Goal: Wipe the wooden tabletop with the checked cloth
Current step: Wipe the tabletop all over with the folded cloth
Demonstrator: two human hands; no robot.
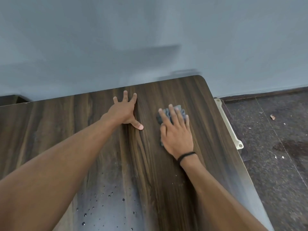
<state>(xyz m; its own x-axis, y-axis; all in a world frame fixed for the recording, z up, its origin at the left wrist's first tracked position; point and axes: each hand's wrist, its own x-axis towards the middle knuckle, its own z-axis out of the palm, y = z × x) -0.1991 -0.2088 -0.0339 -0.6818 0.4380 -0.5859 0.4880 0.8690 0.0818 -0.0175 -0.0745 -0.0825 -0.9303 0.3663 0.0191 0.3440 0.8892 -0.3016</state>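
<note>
The dark wooden tabletop [66, 130] fills the lower part of the view. My right hand [176, 132] lies flat on the bunched grey checked cloth [178, 110] near the table's far right corner, fingers straight and pressing it down; most of the cloth is hidden under the palm. My left hand [125, 112] rests on the bare wood to the left of the cloth, fingers spread, thumb pointing toward the right hand. Water droplets [106, 205] dot the near middle of the top.
A grey wall [150, 39] stands right behind the table's far edge. The table's right edge [233, 147] drops to a dark speckled floor [275, 147] with bits of litter. A cream plastic part [230, 125] juts out beneath that edge.
</note>
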